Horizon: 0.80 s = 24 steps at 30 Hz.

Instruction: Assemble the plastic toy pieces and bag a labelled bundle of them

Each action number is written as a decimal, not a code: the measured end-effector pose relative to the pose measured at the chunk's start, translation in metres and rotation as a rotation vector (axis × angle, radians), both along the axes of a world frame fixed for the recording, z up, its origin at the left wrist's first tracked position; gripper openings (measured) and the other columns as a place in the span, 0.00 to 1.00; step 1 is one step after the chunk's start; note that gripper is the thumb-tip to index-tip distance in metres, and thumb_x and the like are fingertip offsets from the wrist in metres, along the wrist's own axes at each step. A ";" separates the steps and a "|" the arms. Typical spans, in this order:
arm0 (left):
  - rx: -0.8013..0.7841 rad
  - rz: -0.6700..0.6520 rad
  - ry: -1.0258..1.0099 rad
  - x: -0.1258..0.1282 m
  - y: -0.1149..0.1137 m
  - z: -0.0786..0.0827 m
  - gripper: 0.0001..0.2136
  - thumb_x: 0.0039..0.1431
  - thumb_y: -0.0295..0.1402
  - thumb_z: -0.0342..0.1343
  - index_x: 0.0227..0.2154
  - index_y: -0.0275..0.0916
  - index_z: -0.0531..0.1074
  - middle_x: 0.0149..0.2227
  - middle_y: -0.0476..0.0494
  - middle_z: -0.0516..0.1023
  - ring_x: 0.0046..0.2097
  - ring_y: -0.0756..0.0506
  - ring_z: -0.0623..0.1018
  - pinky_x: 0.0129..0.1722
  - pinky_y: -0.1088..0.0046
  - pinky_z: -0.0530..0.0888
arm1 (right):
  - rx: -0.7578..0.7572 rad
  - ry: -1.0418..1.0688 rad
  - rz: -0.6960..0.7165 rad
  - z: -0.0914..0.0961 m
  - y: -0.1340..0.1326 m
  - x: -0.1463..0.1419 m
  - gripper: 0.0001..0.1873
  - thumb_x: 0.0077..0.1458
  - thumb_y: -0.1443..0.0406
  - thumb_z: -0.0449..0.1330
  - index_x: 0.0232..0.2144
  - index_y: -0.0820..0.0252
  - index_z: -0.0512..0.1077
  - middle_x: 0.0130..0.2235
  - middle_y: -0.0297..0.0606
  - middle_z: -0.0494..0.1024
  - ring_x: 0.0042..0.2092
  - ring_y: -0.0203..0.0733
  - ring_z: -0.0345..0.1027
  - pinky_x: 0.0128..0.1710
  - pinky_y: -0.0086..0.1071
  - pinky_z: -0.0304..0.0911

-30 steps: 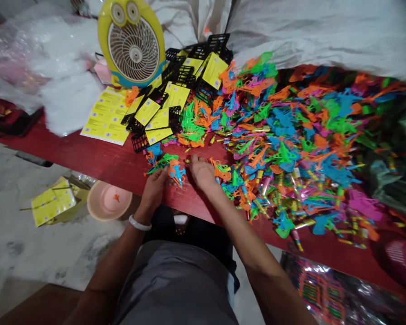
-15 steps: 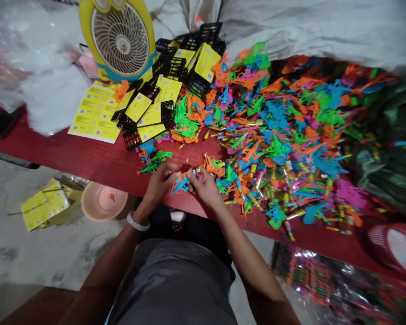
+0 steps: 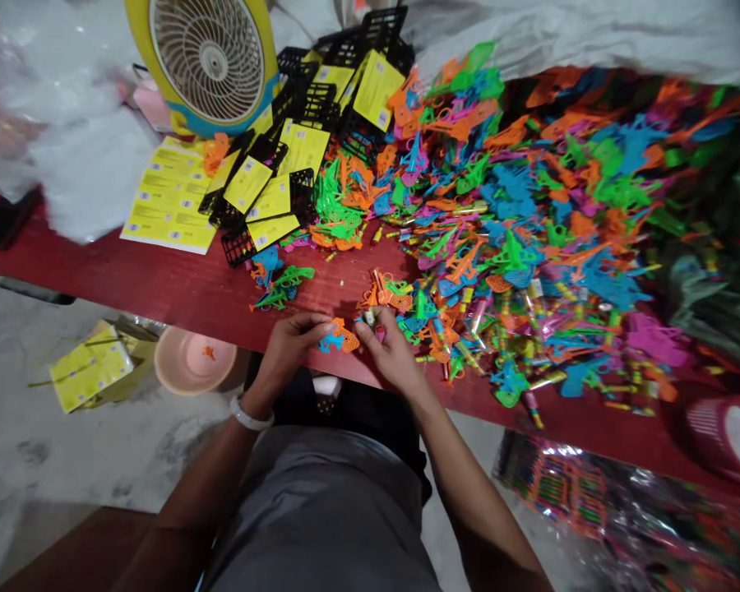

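My left hand (image 3: 294, 341) is closed, thumb and forefinger pinching flat plastic toy pieces (image 3: 339, 335), one blue and one orange, which look like small toy guns. They are over the front edge of the red table (image 3: 178, 288). My right hand (image 3: 390, 345) is also closed just to their right. Short foil-coloured tubes (image 3: 380, 332) stick out between its fingers, one pinkish and one pale. Whether the right fingertips touch the orange piece, I cannot tell. Close to my left hand lies a little group of green, blue and orange pieces (image 3: 287, 288); another small pile (image 3: 387, 289) is beyond my right hand.
A large heap of coloured plastic pieces and tubes (image 3: 511, 247) spreads over the right side. Black plastic racks with yellow cards (image 3: 271, 197) lie before a yellow fan (image 3: 213, 66). A pink basin (image 3: 192, 366) stands on the floor; a red basket (image 3: 715, 436) is far right.
My left hand has drawn slightly down and away from the right, and the blue and orange pieces show more plainly between them. The whole view has shifted a little.
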<state>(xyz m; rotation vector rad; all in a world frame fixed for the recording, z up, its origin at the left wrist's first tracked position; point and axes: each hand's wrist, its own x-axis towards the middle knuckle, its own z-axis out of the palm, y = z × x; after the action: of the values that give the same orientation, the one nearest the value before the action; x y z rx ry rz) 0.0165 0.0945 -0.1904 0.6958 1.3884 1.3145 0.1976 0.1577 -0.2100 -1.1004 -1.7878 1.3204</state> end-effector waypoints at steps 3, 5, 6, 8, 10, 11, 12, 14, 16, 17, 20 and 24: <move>0.011 -0.046 0.079 0.003 -0.001 0.011 0.12 0.47 0.41 0.70 0.30 0.38 0.83 0.31 0.46 0.82 0.35 0.47 0.77 0.38 0.72 0.72 | 0.020 -0.006 0.039 0.005 0.004 0.004 0.16 0.61 0.49 0.59 0.35 0.54 0.66 0.35 0.33 0.72 0.38 0.40 0.66 0.42 0.34 0.64; 0.015 -0.077 0.129 0.005 -0.001 0.013 0.12 0.49 0.42 0.69 0.29 0.38 0.83 0.30 0.46 0.82 0.34 0.47 0.76 0.37 0.72 0.72 | 0.005 0.012 0.042 0.006 0.003 0.004 0.17 0.61 0.49 0.59 0.33 0.54 0.66 0.34 0.33 0.72 0.38 0.41 0.66 0.42 0.34 0.64; 0.015 -0.087 0.149 0.005 -0.002 0.013 0.12 0.50 0.42 0.68 0.30 0.38 0.83 0.31 0.46 0.82 0.34 0.47 0.76 0.36 0.72 0.72 | -0.003 0.017 0.037 0.007 0.002 0.003 0.17 0.61 0.49 0.60 0.33 0.54 0.67 0.34 0.33 0.72 0.38 0.41 0.66 0.42 0.34 0.64; 0.018 -0.090 0.179 0.004 -0.002 0.012 0.13 0.50 0.43 0.68 0.30 0.38 0.83 0.31 0.45 0.83 0.34 0.47 0.77 0.36 0.72 0.72 | -0.025 0.022 0.045 0.006 0.001 0.003 0.17 0.61 0.48 0.60 0.33 0.55 0.67 0.33 0.32 0.72 0.37 0.40 0.66 0.42 0.33 0.64; 0.027 -0.082 0.208 0.003 -0.001 0.008 0.13 0.50 0.43 0.68 0.30 0.38 0.83 0.32 0.45 0.83 0.34 0.46 0.78 0.37 0.72 0.72 | -0.067 0.036 0.071 0.006 0.000 0.003 0.18 0.61 0.48 0.60 0.33 0.55 0.68 0.31 0.32 0.71 0.34 0.39 0.66 0.40 0.33 0.63; 0.034 -0.083 0.223 0.003 -0.001 0.007 0.12 0.50 0.43 0.68 0.30 0.38 0.83 0.32 0.45 0.83 0.34 0.46 0.78 0.37 0.72 0.72 | -0.091 0.044 0.083 0.006 -0.001 0.004 0.18 0.61 0.47 0.60 0.33 0.55 0.68 0.30 0.31 0.71 0.33 0.38 0.65 0.39 0.33 0.63; 0.044 -0.085 0.236 0.002 -0.001 0.005 0.12 0.50 0.43 0.68 0.30 0.39 0.82 0.32 0.45 0.83 0.35 0.46 0.79 0.37 0.72 0.72 | -0.111 0.051 0.090 0.006 0.000 0.004 0.19 0.62 0.47 0.59 0.33 0.55 0.68 0.29 0.31 0.71 0.32 0.38 0.65 0.38 0.32 0.63; 0.067 -0.093 0.260 0.002 0.000 0.003 0.11 0.51 0.42 0.67 0.30 0.39 0.82 0.32 0.45 0.83 0.35 0.46 0.79 0.36 0.72 0.73 | -0.122 0.045 0.096 0.006 0.000 0.004 0.19 0.62 0.47 0.58 0.33 0.55 0.68 0.28 0.31 0.71 0.30 0.38 0.64 0.35 0.32 0.63; 0.095 -0.092 0.292 0.003 0.001 0.000 0.09 0.52 0.40 0.66 0.29 0.40 0.82 0.31 0.46 0.83 0.34 0.46 0.79 0.35 0.72 0.72 | -0.076 0.007 0.110 0.006 0.001 0.004 0.18 0.63 0.48 0.57 0.32 0.55 0.68 0.28 0.32 0.71 0.31 0.38 0.65 0.36 0.32 0.63; 0.109 -0.087 0.321 0.004 0.001 -0.001 0.08 0.53 0.40 0.65 0.29 0.40 0.81 0.31 0.46 0.82 0.34 0.46 0.79 0.35 0.72 0.72 | -0.034 -0.016 0.116 0.006 0.002 0.004 0.17 0.63 0.49 0.57 0.32 0.55 0.68 0.29 0.32 0.72 0.32 0.39 0.66 0.37 0.32 0.63; 0.138 -0.056 0.432 0.006 0.000 -0.007 0.06 0.55 0.36 0.63 0.29 0.40 0.80 0.31 0.46 0.81 0.34 0.47 0.78 0.36 0.72 0.72 | 0.104 -0.075 0.140 0.004 0.004 0.005 0.14 0.63 0.53 0.58 0.33 0.55 0.69 0.32 0.34 0.74 0.36 0.41 0.68 0.40 0.33 0.64; 0.129 -0.061 0.477 0.007 -0.003 -0.018 0.04 0.55 0.33 0.61 0.27 0.40 0.78 0.30 0.47 0.80 0.34 0.47 0.77 0.36 0.72 0.72 | 0.170 -0.135 0.255 -0.001 0.004 0.009 0.10 0.63 0.57 0.57 0.34 0.55 0.70 0.33 0.35 0.75 0.35 0.41 0.69 0.39 0.33 0.64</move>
<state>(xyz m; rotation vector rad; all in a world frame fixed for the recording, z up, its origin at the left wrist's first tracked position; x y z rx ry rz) 0.0236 0.0917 -0.2081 1.1875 1.6485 1.2442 0.2071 0.1618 -0.2113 -0.9103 -2.1547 1.2326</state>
